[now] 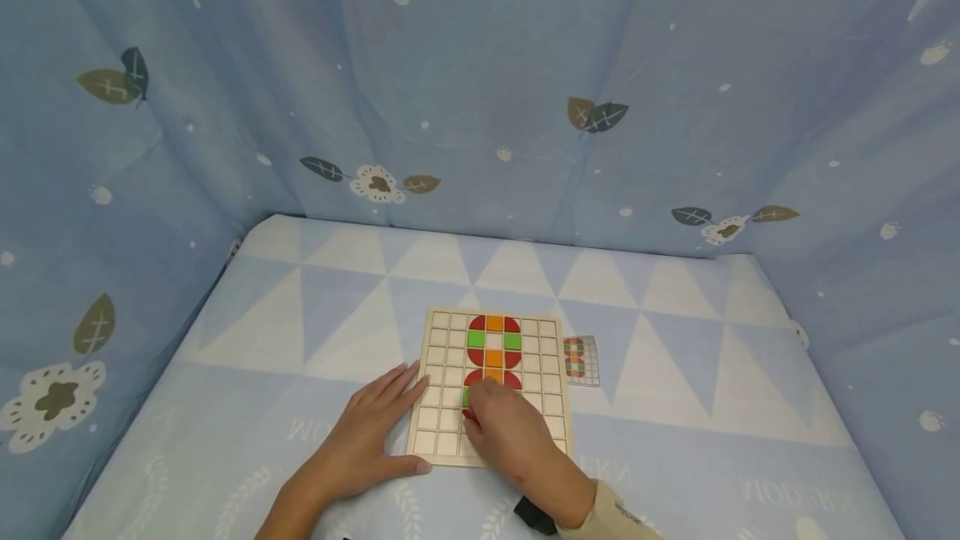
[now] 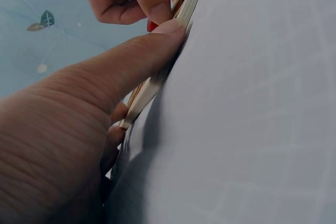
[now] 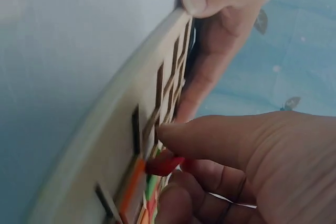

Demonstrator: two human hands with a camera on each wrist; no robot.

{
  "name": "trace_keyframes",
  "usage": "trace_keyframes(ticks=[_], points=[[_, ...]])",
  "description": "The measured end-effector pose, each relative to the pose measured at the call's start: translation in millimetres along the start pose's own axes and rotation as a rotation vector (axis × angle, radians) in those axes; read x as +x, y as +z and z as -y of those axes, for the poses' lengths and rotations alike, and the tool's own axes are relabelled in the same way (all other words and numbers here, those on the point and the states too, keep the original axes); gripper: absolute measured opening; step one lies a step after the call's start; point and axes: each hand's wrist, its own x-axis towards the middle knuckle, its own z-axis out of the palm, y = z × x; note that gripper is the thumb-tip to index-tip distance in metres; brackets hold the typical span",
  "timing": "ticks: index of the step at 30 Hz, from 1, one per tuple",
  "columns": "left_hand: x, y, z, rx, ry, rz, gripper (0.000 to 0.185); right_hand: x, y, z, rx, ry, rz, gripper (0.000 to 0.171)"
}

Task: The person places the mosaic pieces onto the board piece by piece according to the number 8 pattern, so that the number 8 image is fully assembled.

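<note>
— Board (image 1: 438,432) first: where does it lie?

— Flat on the blue and white cloth (image 1: 675,440), near the front edge, in the middle. It is a pale wooden grid of square cells. Red, orange and green tiles (image 1: 494,332) fill cells in its middle columns.

— And the left hand (image 1: 367,440)?

— It rests palm down on the cloth at the board's left side. The fingers are straight and slightly apart, their tips over the left edge. The thumb runs along the near edge; the left wrist view shows the thumb tip (image 2: 167,34) pressed against the board's rim (image 2: 152,85).

— What about the right hand (image 1: 504,432)?

— It lies over the lower middle of the board, fingers curled down together. In the right wrist view the fingertips (image 3: 173,134) pinch a red piece (image 3: 164,164) right at the grid, beside an orange tile and a green one.

— Is the piece seated in a cell?

— I cannot tell; the fingers cover it.

— Anything else on the cloth?

— A small card (image 1: 582,359) with a coloured grid pattern lies just beside the board's right edge. Blue fabric (image 1: 480,90) printed with leaves and flowers hangs behind and at both sides.
</note>
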Motion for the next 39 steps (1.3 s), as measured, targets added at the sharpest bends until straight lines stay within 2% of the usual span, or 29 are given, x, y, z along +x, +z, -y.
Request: trace_keyframes(ticks=[5, 10, 17, 24, 29, 34, 39], points=[[0.2, 0.1, -0.6, -0.009, 0.002, -0.002, 0.108, -1, -2, -1, 0.089, 0.043, 0.094, 0.026], [0.2, 0.1, -1.1, 0.002, 0.006, 0.001, 0.108, -3, -9, -11, 0.123, 0.078, 0.105, 0.016], [-0.6, -1.8, -1.0, 0.007, 0.002, -0.003, 0.109, -6, -7, -18, 0.102, 0.001, 0.130, 0.017], [1.3, -0.7, -0.9, 0.001, 0.013, -0.004, 0.109, -4, -1, -16, 0.050, -0.014, 0.097, 0.012], [1.1, -0.1, 0.4, 0.015, 0.001, -0.002, 0.109, -5, -2, -19, 0.081, 0.010, 0.100, 0.013], [0.9, -0.4, -0.2, 0.009, 0.000, 0.001, 0.109, -15, -11, -34, 0.140, 0.069, 0.052, 0.014], [0.3, -1.6, -0.9, 0.004, 0.003, 0.001, 0.109, -32, -23, -59, 0.202, 0.128, -0.011, 0.012]])
